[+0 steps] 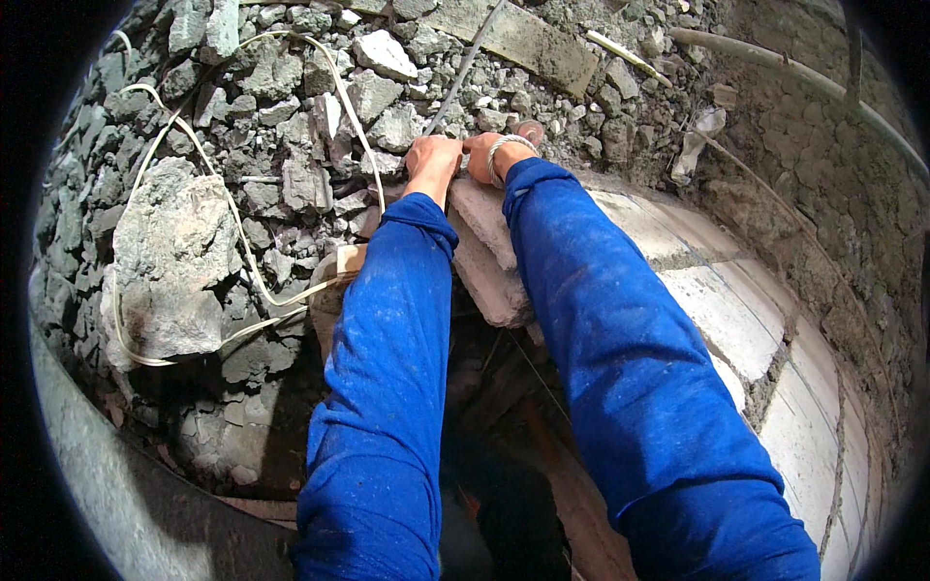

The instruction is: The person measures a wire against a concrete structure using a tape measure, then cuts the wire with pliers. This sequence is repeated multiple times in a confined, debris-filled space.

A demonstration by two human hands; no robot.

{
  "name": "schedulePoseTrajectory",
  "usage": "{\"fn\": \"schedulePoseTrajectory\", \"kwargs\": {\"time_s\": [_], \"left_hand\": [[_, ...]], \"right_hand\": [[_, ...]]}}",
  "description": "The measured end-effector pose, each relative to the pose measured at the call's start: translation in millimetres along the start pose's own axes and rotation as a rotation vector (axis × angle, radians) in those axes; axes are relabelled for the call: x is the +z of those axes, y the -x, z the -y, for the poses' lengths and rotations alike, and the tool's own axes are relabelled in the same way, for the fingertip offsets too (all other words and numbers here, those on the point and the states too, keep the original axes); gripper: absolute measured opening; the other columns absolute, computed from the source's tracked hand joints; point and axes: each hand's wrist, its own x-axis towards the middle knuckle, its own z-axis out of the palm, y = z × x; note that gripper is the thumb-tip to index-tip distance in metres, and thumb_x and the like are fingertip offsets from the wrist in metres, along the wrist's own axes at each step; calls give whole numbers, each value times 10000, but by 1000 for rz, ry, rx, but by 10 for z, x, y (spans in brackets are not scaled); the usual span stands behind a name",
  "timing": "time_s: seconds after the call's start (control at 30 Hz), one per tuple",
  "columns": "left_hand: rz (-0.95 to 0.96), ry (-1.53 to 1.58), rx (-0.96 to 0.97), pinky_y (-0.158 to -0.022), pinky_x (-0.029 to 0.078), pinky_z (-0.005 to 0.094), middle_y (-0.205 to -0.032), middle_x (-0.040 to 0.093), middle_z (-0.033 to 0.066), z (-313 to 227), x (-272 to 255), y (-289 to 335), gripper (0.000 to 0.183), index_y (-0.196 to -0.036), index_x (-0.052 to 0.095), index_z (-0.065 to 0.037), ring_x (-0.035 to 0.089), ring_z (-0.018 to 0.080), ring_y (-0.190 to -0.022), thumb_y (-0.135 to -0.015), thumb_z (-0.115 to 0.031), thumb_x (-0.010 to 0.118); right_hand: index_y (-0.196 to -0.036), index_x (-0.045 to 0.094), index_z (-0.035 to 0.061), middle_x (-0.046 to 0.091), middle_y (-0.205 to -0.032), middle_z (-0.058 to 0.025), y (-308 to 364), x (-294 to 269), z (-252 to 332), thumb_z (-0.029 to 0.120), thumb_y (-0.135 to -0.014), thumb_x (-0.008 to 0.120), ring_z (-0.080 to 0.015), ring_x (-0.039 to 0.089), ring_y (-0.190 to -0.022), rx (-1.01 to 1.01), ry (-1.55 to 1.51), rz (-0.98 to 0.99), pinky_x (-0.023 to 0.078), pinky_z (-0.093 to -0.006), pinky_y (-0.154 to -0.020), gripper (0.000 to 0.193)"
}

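Observation:
Both my arms, in blue sleeves, reach forward to the edge of the rubble. My left hand [433, 160] is closed with the knuckles up. The lower end of a thin grey rod [468, 68] meets its far side; whether the fingers grip the rod is hidden. My right hand [487, 157], with a white cord round its wrist, is closed right beside the left, the two nearly touching. A round brownish end [529, 131] shows just beyond it; I cannot tell what it belongs to. Below the hands lie stacked pale slabs [489, 266].
Broken grey rubble [281, 82] fills the far and left side. A pale cable [232, 208] loops over it, around a large chunk [174, 257]. Pale blocks [736, 315] curve along the right. A dark gap [504, 416] opens between my arms. A pipe [775, 60] crosses the far right.

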Motion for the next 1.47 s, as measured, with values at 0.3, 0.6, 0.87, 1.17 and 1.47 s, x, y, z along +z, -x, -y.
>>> {"fn": "schedulePoseTrajectory", "kwargs": {"time_s": [0.3,0.6,0.87,1.17,1.47], "left_hand": [[60,-119,157,-883,476,384,-1141,604,178,148,257,-286,401,-1028,665,-60,587,323,-1058,-785,-333,502],[-107,-54,265,-828,492,372,-979,660,135,298,323,-402,311,-941,690,-123,627,310,-935,-751,-322,544],[65,-260,437,-840,505,372,-1080,639,61,334,251,-424,270,-994,668,-150,607,296,-1006,-812,-254,497],[59,-334,451,-871,491,395,-1116,622,112,318,243,-436,331,-1027,668,-136,590,308,-1048,-826,-286,452],[56,-352,428,-917,459,387,-1063,619,223,393,427,-700,383,-1009,675,-63,591,299,-1055,-854,-310,427]], "right_hand": [[-1124,622,107,570,-1204,-160,109,34,47,191,-796,512,-320,547,-1119,-30,19,-57,462,-415,-915,356],[-1256,523,114,561,-1235,-140,-2,-53,49,142,-789,471,-293,527,-1154,-47,96,11,425,-389,-964,471],[-1109,621,40,609,-1144,-166,-75,-12,45,146,-794,478,-312,575,-1079,-34,83,26,467,-404,-895,362],[-898,678,-22,679,-912,-156,381,-338,208,90,-768,569,-277,671,-801,30,81,75,540,-406,-640,203],[-869,705,6,683,-897,-166,688,-406,206,66,-756,532,-272,671,-834,59,185,13,523,-395,-694,215]]}}
